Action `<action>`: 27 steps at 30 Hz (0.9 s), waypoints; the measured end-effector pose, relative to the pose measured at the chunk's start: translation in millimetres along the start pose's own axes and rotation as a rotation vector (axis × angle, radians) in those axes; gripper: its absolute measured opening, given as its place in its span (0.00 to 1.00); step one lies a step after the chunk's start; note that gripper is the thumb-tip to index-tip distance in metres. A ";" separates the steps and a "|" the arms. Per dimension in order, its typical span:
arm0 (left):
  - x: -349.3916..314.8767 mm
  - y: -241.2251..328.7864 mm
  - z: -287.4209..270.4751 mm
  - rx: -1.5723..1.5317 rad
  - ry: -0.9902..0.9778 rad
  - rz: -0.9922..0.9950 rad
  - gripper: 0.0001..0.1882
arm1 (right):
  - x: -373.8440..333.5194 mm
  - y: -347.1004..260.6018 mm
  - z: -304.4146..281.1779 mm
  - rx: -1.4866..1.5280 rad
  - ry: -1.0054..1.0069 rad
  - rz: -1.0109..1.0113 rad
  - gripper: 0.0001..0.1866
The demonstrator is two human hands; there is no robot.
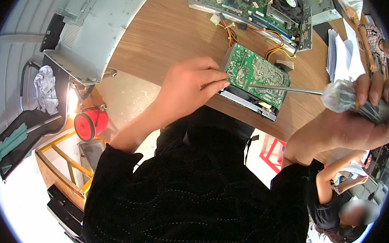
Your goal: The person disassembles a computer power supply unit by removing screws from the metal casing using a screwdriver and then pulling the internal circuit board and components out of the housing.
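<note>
A green circuit board [256,72], solder side up, lies on a black and silver metal case [249,104] at the table's near edge. My left hand [191,82] is at the board's left corner, thumb and fingers pinched on its edge. My right hand [358,111] is wrapped round the handle of a long screwdriver [286,88], whose handle is covered in clear crinkled plastic. Its thin metal shaft points left, with the tip over the middle of the board; whether it touches I cannot tell. Coloured wires [275,49] run beyond the board's far side.
An open computer chassis with a motherboard [240,0] and fan stands at the back. A grey metal case panel [95,31] lies at the far left. Papers [344,54] are at the right. Other people [341,188] are on the right; a red round object [91,123] is on the floor.
</note>
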State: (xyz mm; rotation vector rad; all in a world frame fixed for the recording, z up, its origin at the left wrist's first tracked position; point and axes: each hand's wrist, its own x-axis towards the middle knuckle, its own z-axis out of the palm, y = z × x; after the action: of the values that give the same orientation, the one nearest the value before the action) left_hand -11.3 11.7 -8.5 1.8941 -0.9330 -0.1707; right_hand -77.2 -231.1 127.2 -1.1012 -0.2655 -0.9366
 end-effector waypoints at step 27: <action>-12.4 -2.3 8.6 0.077 0.147 0.072 0.09 | -42.3 9.0 34.5 -0.123 -0.191 -0.045 0.22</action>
State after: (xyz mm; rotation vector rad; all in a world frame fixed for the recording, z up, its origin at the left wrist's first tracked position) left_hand -22.9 14.4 -18.0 1.9124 -0.9175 0.0478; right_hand -87.4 -179.0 111.8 -1.3054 -0.3945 -0.8980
